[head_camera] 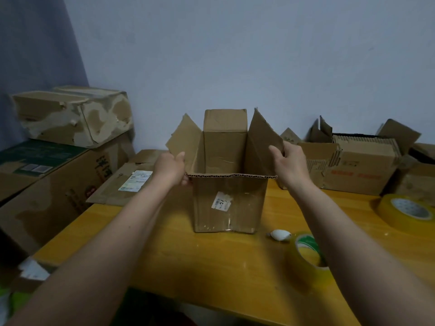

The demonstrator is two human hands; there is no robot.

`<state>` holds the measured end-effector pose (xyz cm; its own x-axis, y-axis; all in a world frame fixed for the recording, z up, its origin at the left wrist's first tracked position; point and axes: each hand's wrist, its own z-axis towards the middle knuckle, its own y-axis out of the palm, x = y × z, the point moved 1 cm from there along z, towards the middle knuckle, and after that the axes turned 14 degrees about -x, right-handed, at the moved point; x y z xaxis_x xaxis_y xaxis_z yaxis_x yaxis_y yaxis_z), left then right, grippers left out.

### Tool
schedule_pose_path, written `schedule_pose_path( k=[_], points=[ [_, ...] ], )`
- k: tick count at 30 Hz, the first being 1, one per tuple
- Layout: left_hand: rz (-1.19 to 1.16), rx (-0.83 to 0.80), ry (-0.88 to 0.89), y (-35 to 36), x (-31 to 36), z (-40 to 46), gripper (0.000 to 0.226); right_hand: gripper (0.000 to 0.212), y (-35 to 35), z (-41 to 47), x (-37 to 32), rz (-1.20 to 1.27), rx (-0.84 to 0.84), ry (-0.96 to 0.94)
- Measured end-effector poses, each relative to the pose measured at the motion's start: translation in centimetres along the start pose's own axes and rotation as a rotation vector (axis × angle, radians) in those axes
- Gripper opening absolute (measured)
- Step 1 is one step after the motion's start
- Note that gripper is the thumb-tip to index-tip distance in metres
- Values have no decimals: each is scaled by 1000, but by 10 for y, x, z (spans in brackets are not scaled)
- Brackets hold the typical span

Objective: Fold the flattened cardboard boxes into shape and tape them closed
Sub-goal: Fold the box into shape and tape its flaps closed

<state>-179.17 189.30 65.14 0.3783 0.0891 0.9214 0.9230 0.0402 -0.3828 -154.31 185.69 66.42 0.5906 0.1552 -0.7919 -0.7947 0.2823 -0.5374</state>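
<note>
A brown cardboard box (229, 203) stands upright in the middle of the yellow wooden table (188, 262), its top open and its flaps raised. A torn white label is stuck on its near face. My left hand (170, 169) grips the left top flap near its base. My right hand (290, 164) grips the lower edge of the right top flap. The far flap stands straight up. A roll of yellowish tape (308, 255) lies on the table near my right forearm, and a bigger roll (406, 211) sits at the right edge.
A small white object (280, 235) lies by the box's right corner. A flattened box with a shipping label (127, 180) lies at the left. Stacked cartons (70, 116) fill the left side; several opened boxes (360, 165) crowd the back right against the wall.
</note>
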Motion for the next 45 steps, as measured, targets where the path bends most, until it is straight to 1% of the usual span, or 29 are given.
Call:
schedule_pose_path(
  k=[2,4,5,6,7,10,11,13,15,17,19,20,21,23,25,27,31,34,36,40,43,45],
  points=[
    [-23,65,14,2,5,-1,37,26,-6,8,-2,155,-10,5],
    [-153,104,40,7,13,-2,31,24,-12,20,0,432,-26,62],
    [-237,121,60,11,16,-2,28,27,-14,25,3,569,-28,104],
    [-314,136,79,17,20,-2,25,30,-14,29,8,646,-29,146],
    [-378,144,93,25,24,-3,24,34,-12,31,13,636,-41,178],
    [-484,152,114,54,25,-2,21,42,8,19,31,442,-126,193],
    [-515,138,102,66,22,-4,21,48,16,13,35,409,-178,199],
    [-536,58,75,86,16,-6,12,62,32,4,41,358,-288,206],
    [-473,-62,74,97,11,-4,37,72,44,3,44,280,-354,214],
    [-324,-193,138,96,6,0,51,81,47,6,44,208,-358,214],
    [-33,-302,157,86,-3,8,76,89,49,12,41,120,-337,205],
    [108,-335,109,78,-10,14,87,93,49,15,39,75,-321,200],
    [194,-336,47,69,-16,22,92,97,50,19,37,40,-302,196],
    [202,-280,-57,48,-26,40,95,104,56,24,32,-8,-286,186],
    [220,-212,-115,27,-30,60,103,110,65,28,29,-50,-276,165],
    [260,-164,-135,10,-33,79,115,114,74,32,28,-91,-240,145],
    [235,-158,-119,-8,-35,116,134,112,81,47,32,-147,-172,91],
    [190,-165,-88,-14,-32,141,138,103,74,61,41,-156,-209,82],
    [139,-156,-57,-14,-30,156,137,96,66,71,48,-209,-223,80],
    [15,-165,6,-3,-27,177,130,83,52,97,60,-355,-197,86],
    [-9,-85,43,16,-27,180,112,83,43,116,65,-254,-212,100],
    [25,-11,56,34,-26,177,105,79,35,128,70,-257,-171,100]
  ],
)
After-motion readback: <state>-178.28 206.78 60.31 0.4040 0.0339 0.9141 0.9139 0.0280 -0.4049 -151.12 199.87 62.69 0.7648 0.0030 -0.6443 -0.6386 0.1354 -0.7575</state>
